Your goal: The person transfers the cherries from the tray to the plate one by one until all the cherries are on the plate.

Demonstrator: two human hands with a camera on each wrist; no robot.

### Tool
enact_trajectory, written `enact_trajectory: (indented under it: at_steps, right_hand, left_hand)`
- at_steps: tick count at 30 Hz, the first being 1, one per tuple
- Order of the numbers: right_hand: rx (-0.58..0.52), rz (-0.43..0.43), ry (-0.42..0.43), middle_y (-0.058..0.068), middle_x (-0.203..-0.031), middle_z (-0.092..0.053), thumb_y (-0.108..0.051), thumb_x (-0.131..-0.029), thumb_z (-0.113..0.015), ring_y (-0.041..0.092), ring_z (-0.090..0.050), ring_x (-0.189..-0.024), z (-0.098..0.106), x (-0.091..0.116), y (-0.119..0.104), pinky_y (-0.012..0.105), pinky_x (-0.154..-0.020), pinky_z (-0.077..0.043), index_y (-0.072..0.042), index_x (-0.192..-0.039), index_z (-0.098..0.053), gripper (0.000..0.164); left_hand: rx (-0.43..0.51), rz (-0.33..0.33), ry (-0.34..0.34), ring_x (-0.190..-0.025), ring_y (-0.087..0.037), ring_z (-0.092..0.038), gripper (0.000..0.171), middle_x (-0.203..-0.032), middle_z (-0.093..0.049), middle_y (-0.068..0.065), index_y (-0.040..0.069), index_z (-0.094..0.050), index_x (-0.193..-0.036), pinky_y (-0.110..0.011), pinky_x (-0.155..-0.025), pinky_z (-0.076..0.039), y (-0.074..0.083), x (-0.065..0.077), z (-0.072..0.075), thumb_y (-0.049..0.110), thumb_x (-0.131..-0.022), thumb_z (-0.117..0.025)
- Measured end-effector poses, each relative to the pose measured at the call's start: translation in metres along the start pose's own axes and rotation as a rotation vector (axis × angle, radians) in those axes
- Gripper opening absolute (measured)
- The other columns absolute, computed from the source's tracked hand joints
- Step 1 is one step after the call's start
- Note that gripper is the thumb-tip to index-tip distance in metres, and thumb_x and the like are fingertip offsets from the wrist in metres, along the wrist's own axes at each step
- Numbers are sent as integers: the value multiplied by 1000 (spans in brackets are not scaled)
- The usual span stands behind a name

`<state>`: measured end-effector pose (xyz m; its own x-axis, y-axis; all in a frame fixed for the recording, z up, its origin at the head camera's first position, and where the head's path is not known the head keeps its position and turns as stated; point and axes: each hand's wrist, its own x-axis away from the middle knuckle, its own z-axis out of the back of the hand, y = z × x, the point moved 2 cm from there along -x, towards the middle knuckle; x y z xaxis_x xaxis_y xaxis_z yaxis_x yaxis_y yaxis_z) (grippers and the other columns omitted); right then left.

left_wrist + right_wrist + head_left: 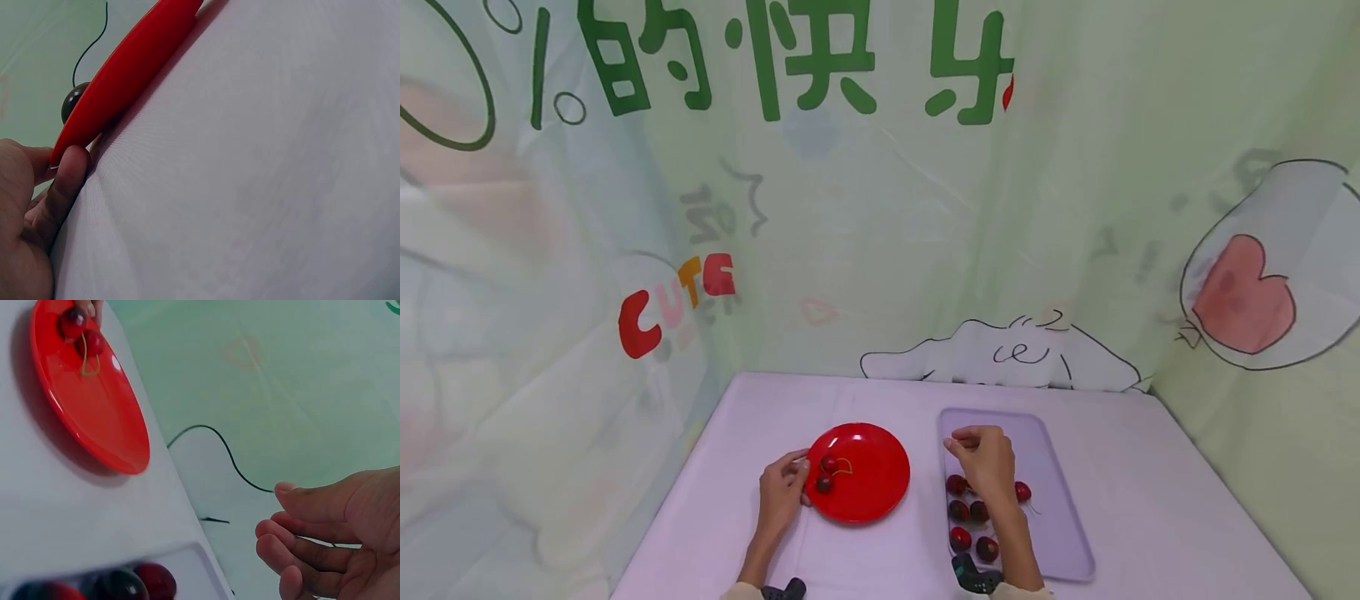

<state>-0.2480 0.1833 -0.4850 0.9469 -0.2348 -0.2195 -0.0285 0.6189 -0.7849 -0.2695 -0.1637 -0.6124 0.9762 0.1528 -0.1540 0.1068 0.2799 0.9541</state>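
My left hand (pixel 781 493) grips the left rim of a red plate (pixel 876 483), thumb on top and fingers beneath. Two dark red cherries (pixel 824 483) with joined stems lie at that side of the plate. In the left wrist view one cherry (pixel 72 106) shows above the rim. Over the lilac tray (pixel 1048 492) hangs my right hand (pixel 988 458), with a gap between thumb and bent fingers and nothing held in the right wrist view. Below it, several cherries (pixel 959 539) sit along the tray's left side, partly hidden by the forearm.
A pale cloth covers the table (pixel 700 533). Behind it and at both sides hangs a printed curtain (pixel 880 250). A strip of table separates plate and tray. One cherry (pixel 1022 492) lies right of my right wrist, its stem pointing outward.
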Motion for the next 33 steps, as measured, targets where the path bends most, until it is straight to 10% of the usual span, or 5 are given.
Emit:
enact_trajectory:
  at_steps: [18,33]
  right_hand:
    - [161,-40,-99,12,-79,-78,-4,-88,-86,22,-70,-74,49,14,41,35,-67,-55,9,-97,-80,17]
    - [247,-52,-107,4,-72,-75,1,-74,-94,23,-68,-73,39,28,80,45,-68,-57,-5,-74,-78,17]
  left_hand:
    - [-7,24,5,-48,-13,-62,32,-113,-77,-21,4,-71,-140,-21,-55,-58,-7,-3,-1,13,-110,-66]
    - [-9,19,5,-49,-14,-63,32,-113,-77,-23,4,-71,-140,-22,-54,-58,-3,-2,-2,12,-109,-67]
